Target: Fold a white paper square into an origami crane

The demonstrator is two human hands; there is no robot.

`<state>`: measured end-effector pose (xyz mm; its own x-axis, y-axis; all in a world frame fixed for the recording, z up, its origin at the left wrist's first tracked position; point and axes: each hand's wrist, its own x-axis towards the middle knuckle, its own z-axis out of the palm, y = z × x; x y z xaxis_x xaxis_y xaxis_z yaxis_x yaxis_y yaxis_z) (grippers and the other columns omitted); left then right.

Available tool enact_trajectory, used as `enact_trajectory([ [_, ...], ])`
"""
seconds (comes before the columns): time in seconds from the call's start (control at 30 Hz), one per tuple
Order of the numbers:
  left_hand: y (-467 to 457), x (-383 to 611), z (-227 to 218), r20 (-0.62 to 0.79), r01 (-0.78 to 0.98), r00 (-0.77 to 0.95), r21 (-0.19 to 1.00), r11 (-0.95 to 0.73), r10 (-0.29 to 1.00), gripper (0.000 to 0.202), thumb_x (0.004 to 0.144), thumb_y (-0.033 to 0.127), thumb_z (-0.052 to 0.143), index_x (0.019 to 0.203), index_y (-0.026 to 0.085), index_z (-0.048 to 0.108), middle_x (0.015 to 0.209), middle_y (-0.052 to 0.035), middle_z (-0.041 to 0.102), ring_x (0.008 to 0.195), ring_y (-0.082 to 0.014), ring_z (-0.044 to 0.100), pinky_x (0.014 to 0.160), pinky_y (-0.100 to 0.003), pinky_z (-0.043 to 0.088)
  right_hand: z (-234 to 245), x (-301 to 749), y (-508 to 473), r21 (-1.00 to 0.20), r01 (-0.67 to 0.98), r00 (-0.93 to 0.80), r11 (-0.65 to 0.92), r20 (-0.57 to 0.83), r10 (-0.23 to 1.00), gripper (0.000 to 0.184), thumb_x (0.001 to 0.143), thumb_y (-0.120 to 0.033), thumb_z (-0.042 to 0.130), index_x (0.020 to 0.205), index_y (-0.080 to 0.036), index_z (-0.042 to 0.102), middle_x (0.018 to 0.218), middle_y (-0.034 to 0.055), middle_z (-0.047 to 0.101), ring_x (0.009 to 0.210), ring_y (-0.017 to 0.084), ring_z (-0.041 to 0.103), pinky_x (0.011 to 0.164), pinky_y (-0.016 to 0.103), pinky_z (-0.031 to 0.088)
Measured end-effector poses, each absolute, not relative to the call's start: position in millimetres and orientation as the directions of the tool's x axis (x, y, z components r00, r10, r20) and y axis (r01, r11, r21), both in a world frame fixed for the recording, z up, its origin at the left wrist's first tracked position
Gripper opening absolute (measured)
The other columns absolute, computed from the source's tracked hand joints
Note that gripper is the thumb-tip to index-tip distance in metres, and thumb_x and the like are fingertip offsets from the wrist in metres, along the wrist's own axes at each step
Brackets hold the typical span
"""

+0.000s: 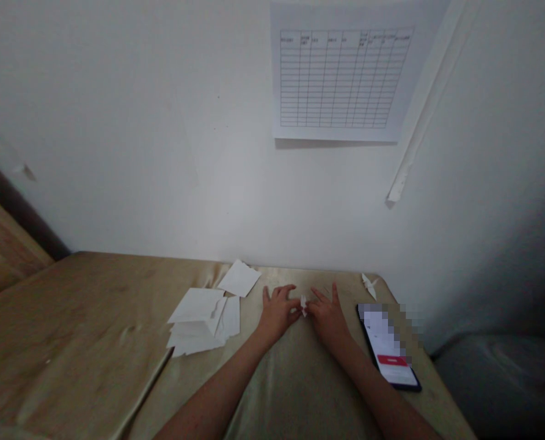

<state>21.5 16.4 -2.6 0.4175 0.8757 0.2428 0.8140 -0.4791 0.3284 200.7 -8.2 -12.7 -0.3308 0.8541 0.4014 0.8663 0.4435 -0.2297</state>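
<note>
Between my two hands is a small folded white paper (303, 305), narrow and pointed at its ends. My left hand (278, 310) pinches its left side with thumb and forefinger, the other fingers lifted away. From the other side, my right hand (328, 319) grips it in the same way, with some fingers raised. The finer folds are too small to make out. Off to the right lies another folded white paper piece (368, 285), winged like an origami crane.
Loose white paper sheets (198, 304) overlap left of my hands, with one square sheet (240, 278) behind them. A phone (385, 348) with a lit screen lies to the right on the tan covered surface (93, 330). A printed table sheet (336, 79) hangs on the wall.
</note>
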Motion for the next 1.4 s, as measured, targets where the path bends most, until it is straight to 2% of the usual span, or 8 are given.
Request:
enact_trajectory([
  [0.27,16.5,21.3,-4.8,0.232,0.814,0.43,0.319,-0.486,0.873,0.016,0.087,0.03,0.072,0.102,0.036,0.072,0.149,-0.0008,0.051,0.134,-0.0316,0.047,0.11,-0.08,0.014,-11.3,199.3,-8.0,-0.209,0.888,-0.312,0.409,0.379,0.871,0.03,0.093,-0.008,0.05,0.093,-0.027,0.073,0.101,0.0008,0.077,0.137,0.024,0.05,0.119,0.065,-0.012],
  [0.4,13.1,22.0,-5.3,0.258,0.809,0.434,0.31,-0.5,0.863,0.019,0.089,0.027,0.071,0.105,0.036,0.071,0.149,-0.0011,0.051,0.136,-0.03,0.047,0.112,-0.079,0.012,-6.5,198.9,-8.8,-0.204,0.905,-0.293,0.374,0.34,0.894,0.03,0.095,-0.01,0.049,0.094,-0.027,0.073,0.102,0.0012,0.076,0.138,0.025,0.048,0.118,0.067,-0.008],
  [0.67,12.9,19.5,4.9,0.233,0.834,0.392,0.319,-0.451,0.89,0.01,0.085,0.034,0.075,0.095,0.038,0.076,0.151,0.002,0.051,0.134,-0.0338,0.048,0.111,-0.081,0.01,-5.6,198.4,-9.8,-0.202,0.912,-0.278,0.356,0.332,0.901,0.03,0.094,-0.01,0.049,0.097,-0.028,0.073,0.105,0.0012,0.075,0.137,0.027,0.047,0.117,0.07,-0.004],
  [0.9,14.5,19.5,10.8,0.192,0.849,0.364,0.334,-0.41,0.911,0.011,0.085,0.036,0.074,0.094,0.041,0.078,0.15,0.0013,0.052,0.131,-0.0349,0.05,0.111,-0.08,0.009,-2.7,200.6,-14.5,-0.264,0.918,-0.22,0.296,0.282,0.934,0.026,0.092,-0.017,0.055,0.098,-0.032,0.075,0.113,0.0025,0.073,0.139,0.03,0.044,0.116,0.071,-0.001],
  [1.03,14.3,16.1,12.0,0.164,0.849,0.366,0.344,-0.401,0.916,0.013,0.087,0.04,0.072,0.097,0.043,0.078,0.15,0.0003,0.053,0.133,-0.0352,0.05,0.11,-0.08,0.011,-0.1,201.6,-18.2,-0.304,0.914,-0.194,0.268,0.254,0.948,0.02,0.088,-0.023,0.059,0.097,-0.03,0.076,0.121,0.0051,0.069,0.138,0.032,0.044,0.116,0.07,0.003],
  [1.13,12.6,14.0,10.6,0.159,0.848,0.367,0.348,-0.4,0.916,0.014,0.088,0.043,0.07,0.1,0.045,0.078,0.149,-0.0018,0.055,0.134,-0.0353,0.048,0.109,-0.08,0.014,-0.6,201.2,-17.4,-0.352,0.902,-0.163,0.25,0.257,0.952,0.017,0.091,-0.03,0.059,0.094,-0.028,0.075,0.121,0.0062,0.068,0.136,0.031,0.045,0.115,0.072,0.004],
  [1.27,10.2,15.5,7.8,0.175,0.846,0.339,0.374,-0.381,0.924,0.017,0.09,0.048,0.065,0.097,0.041,0.079,0.145,-0.0031,0.058,0.134,-0.0341,0.048,0.11,-0.079,0.016,-5.0,200.0,-13.5,-0.406,0.885,-0.126,0.229,0.265,0.956,0.024,0.097,-0.035,0.053,0.09,-0.027,0.074,0.117,0.006,0.068,0.125,0.028,0.053,0.111,0.074,0.007],
  [1.4,10.0,19.2,7.6,0.192,0.834,0.342,0.39,-0.391,0.92,0.012,0.089,0.042,0.068,0.094,0.038,0.079,0.146,-0.0019,0.056,0.135,-0.0324,0.047,0.113,-0.077,0.012,-11.3,197.9,-10.5,-0.402,0.893,-0.1,0.201,0.259,0.961,0.017,0.094,-0.034,0.057,0.091,-0.026,0.072,0.117,0.0069,0.066,0.121,0.028,0.054,0.11,0.074,0.012],
])
